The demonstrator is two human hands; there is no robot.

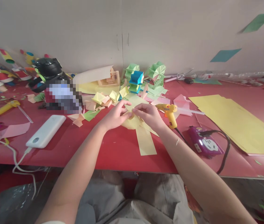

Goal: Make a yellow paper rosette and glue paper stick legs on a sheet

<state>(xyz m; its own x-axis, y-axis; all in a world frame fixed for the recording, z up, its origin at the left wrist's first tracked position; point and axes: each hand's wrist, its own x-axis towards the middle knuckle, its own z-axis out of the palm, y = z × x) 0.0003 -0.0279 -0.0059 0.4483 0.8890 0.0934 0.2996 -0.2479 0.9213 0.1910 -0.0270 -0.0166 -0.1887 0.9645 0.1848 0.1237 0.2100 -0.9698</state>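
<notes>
Both of my hands meet over the middle of the red table [113, 149]. My left hand [115, 115] and my right hand [149, 114] pinch a small piece of yellow paper [132, 119] between their fingertips, just above more yellow paper lying flat. A long yellow paper strip [145, 141] runs from under my hands toward the table's front edge. What the fold between my fingers looks like is hidden by the fingers.
Folded yellow, green and blue paper shapes [135, 81] pile up behind my hands. A yellow glue gun [169, 112] and a purple power socket [204, 143] lie at the right, large yellow sheets [239, 123] farther right. A white power bank [45, 131] lies at the left.
</notes>
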